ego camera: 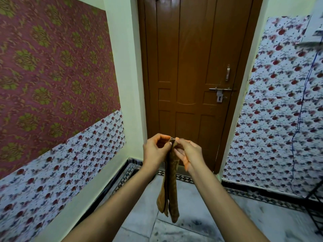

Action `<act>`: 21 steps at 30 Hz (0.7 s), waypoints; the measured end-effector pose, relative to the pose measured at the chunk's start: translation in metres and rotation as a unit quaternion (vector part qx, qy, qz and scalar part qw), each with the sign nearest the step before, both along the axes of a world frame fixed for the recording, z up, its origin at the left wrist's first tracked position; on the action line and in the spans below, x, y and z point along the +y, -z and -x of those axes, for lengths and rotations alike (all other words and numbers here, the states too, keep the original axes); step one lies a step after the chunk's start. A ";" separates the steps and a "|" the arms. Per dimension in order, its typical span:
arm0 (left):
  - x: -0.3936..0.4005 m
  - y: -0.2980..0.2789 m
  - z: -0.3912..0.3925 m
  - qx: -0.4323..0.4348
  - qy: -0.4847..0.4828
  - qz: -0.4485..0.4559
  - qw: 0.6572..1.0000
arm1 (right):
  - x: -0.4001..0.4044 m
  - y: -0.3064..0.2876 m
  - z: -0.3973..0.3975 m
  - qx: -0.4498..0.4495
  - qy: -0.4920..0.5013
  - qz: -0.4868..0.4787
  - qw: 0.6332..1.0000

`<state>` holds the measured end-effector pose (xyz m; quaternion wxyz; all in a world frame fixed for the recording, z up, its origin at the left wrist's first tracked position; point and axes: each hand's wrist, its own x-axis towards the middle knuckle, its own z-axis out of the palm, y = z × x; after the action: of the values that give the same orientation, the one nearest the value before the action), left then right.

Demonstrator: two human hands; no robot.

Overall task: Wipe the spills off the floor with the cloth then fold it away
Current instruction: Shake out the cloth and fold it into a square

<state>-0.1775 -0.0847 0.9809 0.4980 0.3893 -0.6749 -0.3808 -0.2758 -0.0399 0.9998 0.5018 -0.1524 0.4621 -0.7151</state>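
A brown cloth [170, 189] hangs straight down in front of me, bunched into long narrow folds. My left hand [155, 151] and my right hand [187, 151] meet at its top edge, each pinching the fabric between thumb and fingers at about chest height. The lower end of the cloth dangles free above the pale marble floor [201, 215]. Dark smudges [195, 224] mark the floor just below the cloth.
A closed brown wooden door [188, 75] with a metal latch [220, 92] stands straight ahead. Patterned walls close in on the left [52, 84] and right [279, 110]. A blue cord [300, 119] hangs at right, above a black metal rack [316, 206].
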 end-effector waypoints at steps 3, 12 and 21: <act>0.003 -0.001 0.001 -0.034 -0.003 0.046 0.998 | 0.003 -0.002 0.000 -0.009 0.004 0.006 1.000; -0.003 -0.012 -0.002 -0.002 0.006 -0.006 1.000 | 0.002 0.002 0.011 0.182 0.018 -0.004 0.983; 0.000 -0.037 -0.012 0.152 0.110 -0.159 0.969 | -0.002 0.032 0.037 0.097 -0.143 0.040 0.984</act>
<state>-0.1655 -0.0843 1.0180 0.4817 0.3240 -0.5608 -0.5903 -0.3127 -0.0420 0.9679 0.5452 -0.3057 0.4533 -0.6355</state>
